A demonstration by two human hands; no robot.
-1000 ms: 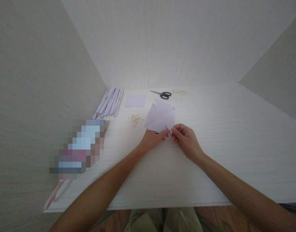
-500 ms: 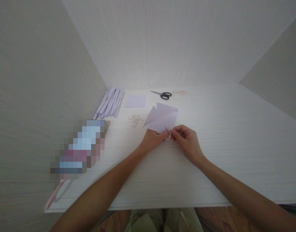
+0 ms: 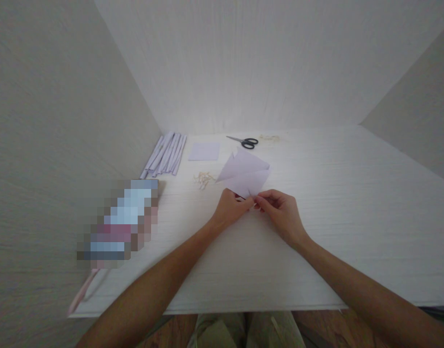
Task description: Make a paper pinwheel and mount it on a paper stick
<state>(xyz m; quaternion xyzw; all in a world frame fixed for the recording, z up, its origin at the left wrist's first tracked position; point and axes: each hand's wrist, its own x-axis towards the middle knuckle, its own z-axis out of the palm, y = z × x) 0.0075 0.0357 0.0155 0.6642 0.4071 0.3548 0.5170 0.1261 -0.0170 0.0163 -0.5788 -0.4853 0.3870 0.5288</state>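
Pinching thin, corner-slit lilac paper [image 3: 245, 171]

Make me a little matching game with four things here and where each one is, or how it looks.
1. Scissors
2. Paper rolls
3. Slit paper
4. Flat sheet

A. In the left hand, with the right hand at its near edge
B. Lying between the rolls and the black-handled tool
C. Black-handled
D. Heaped near the side wall

Pairs: 1-C, 2-D, 3-A, 4-B
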